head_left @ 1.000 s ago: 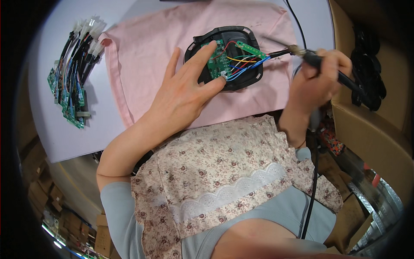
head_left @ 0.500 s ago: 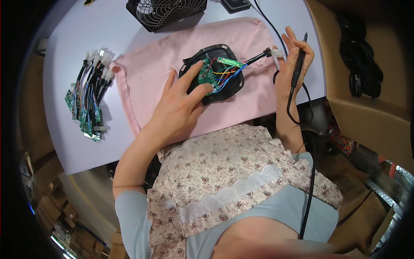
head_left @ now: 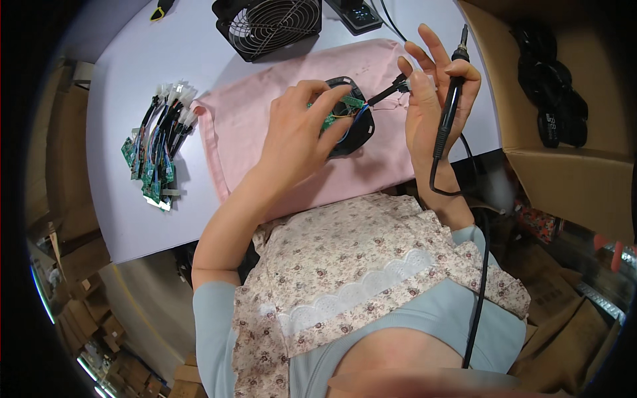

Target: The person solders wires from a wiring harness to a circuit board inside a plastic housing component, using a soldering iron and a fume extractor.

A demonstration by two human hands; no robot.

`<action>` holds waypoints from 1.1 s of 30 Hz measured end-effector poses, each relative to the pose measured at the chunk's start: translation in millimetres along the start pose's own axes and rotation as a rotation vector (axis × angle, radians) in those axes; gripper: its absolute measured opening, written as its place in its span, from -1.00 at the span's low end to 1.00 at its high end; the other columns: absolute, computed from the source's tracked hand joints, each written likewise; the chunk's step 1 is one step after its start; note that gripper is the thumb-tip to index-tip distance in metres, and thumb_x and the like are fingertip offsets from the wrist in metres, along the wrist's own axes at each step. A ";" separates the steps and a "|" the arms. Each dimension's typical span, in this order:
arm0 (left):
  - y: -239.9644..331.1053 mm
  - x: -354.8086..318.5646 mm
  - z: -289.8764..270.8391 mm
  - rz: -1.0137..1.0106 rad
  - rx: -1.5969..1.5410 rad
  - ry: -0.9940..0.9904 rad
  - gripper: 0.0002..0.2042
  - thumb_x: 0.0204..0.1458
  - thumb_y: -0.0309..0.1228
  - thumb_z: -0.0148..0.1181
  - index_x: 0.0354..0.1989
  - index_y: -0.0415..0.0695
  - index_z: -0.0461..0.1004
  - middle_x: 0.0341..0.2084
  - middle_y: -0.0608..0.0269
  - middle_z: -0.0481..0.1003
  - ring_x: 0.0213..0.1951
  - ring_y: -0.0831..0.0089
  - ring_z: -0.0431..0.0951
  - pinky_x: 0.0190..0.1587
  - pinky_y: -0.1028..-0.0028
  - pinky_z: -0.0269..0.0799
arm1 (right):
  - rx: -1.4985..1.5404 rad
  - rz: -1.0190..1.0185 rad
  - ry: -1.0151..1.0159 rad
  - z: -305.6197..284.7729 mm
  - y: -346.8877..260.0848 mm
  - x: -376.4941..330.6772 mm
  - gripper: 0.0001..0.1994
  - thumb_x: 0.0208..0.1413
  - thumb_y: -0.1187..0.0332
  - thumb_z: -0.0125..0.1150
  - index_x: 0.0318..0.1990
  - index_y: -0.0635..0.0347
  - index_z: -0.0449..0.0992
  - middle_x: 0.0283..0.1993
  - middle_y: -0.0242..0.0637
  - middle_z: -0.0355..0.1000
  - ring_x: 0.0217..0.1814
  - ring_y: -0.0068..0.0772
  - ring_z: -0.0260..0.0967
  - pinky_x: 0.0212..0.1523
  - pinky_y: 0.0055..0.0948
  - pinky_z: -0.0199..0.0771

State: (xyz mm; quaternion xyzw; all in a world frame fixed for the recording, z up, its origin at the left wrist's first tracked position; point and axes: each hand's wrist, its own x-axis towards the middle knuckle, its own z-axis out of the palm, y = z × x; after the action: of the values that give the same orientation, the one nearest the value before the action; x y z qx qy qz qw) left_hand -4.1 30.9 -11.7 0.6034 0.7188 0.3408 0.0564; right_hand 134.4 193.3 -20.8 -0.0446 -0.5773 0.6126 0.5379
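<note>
A black plastic housing [head_left: 363, 136] lies on a folded pink cloth [head_left: 249, 109], with a green circuit board [head_left: 328, 122] inside, mostly covered by my fingers. My left hand [head_left: 298, 126] is over the housing, thumb and index finger apart. The index fingertip is by a small green strip board [head_left: 352, 101]. Coloured wires join a black lead [head_left: 388, 92] that runs right toward my other hand. My right hand [head_left: 441, 96] grips a soldering iron [head_left: 450, 106], its metal tip upward, with the index finger raised. Whether its thumb touches the lead's plug is unclear.
Wired circuit boards [head_left: 156, 149] with white plugs lie bunched at the table's left. A black fan [head_left: 269, 30] and a dark device with a display [head_left: 358, 14] stand at the back. A cardboard box [head_left: 564, 176] at right holds black parts [head_left: 551, 93]. The iron's cord [head_left: 483, 278] hangs near my right arm.
My left hand has shifted from pressing on the circuit board toward the strip board, covering more of the housing. The soldering iron has risen, and my right thumb has moved nearer the lead's end.
</note>
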 end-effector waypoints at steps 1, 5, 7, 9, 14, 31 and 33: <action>5.3 4.8 -1.3 -0.002 -0.050 0.006 -0.57 0.07 -0.27 0.37 0.14 -0.02 0.54 -0.04 0.10 0.47 0.00 0.07 0.48 0.11 0.09 0.31 | -0.042 -0.011 -0.022 1.1 -1.4 -0.5 -0.67 0.30 0.61 0.09 0.05 -0.04 0.19 0.42 0.20 0.23 0.33 -0.10 0.40 0.28 -0.14 0.55; 12.1 17.6 5.7 0.053 -0.099 0.017 -0.57 0.04 -0.29 0.39 0.13 -0.02 0.56 -0.10 0.12 0.47 -0.05 0.11 0.50 0.08 0.14 0.36 | 0.041 0.045 0.014 -0.9 -3.0 -6.5 -0.66 0.28 0.62 0.12 0.04 -0.03 0.19 0.41 0.23 0.24 0.32 -0.11 0.41 0.30 -0.16 0.54; 7.9 24.3 4.5 -0.073 -0.308 -0.043 -0.59 0.03 -0.34 0.39 0.10 -0.05 0.58 -0.09 0.12 0.48 -0.09 0.13 0.52 0.02 0.18 0.41 | 0.063 0.014 -0.051 -2.2 -3.8 -5.0 -0.67 0.28 0.61 0.13 0.02 -0.02 0.19 0.40 0.25 0.24 0.32 -0.11 0.40 0.30 -0.19 0.54; -8.6 20.9 4.4 -0.035 -0.276 -0.011 -0.59 0.01 -0.43 0.37 0.09 -0.01 0.59 -0.07 0.13 0.47 -0.11 0.14 0.52 -0.01 0.23 0.44 | 0.038 0.043 -0.055 -6.2 -1.1 -7.5 -0.67 0.27 0.63 0.12 0.02 -0.02 0.19 0.39 0.25 0.25 0.33 -0.10 0.40 0.31 -0.18 0.52; -21.3 24.2 11.9 0.147 -0.019 -0.105 -0.58 -0.04 -0.54 0.33 0.03 0.14 0.60 0.11 0.22 0.45 0.07 0.16 0.49 0.14 0.15 0.32 | 0.079 0.121 -0.022 -11.0 -2.9 -11.3 -0.60 0.15 0.72 0.03 0.02 -0.01 0.16 0.39 0.31 0.23 0.42 0.02 0.31 0.44 -0.08 0.33; -15.6 11.2 3.6 0.172 0.115 -0.218 -0.61 -0.06 -0.56 0.35 -0.04 0.14 0.58 0.09 0.40 0.47 0.03 0.32 0.51 0.14 0.21 0.25 | -0.111 0.022 0.168 -49.1 4.8 -41.8 -0.60 0.11 0.63 0.15 -0.01 0.02 0.16 0.36 0.19 0.34 0.43 -0.22 0.25 0.48 -0.25 -0.01; -17.3 14.5 4.5 0.238 0.088 -0.224 -0.61 -0.06 -0.58 0.34 -0.04 0.13 0.58 0.11 0.34 0.46 0.06 0.30 0.49 0.15 0.20 0.24 | -0.556 -0.091 0.197 -60.9 -2.7 -49.4 -0.61 0.17 0.58 0.24 -0.02 0.03 0.15 0.26 0.15 0.44 0.27 -0.34 0.30 0.37 -0.23 0.10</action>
State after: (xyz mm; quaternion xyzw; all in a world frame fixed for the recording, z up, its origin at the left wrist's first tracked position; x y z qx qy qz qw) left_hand -20.2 45.3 -19.9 0.7203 0.6458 0.2438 0.0688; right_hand 197.8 197.6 -66.8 -0.2235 -0.6694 0.3988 0.5856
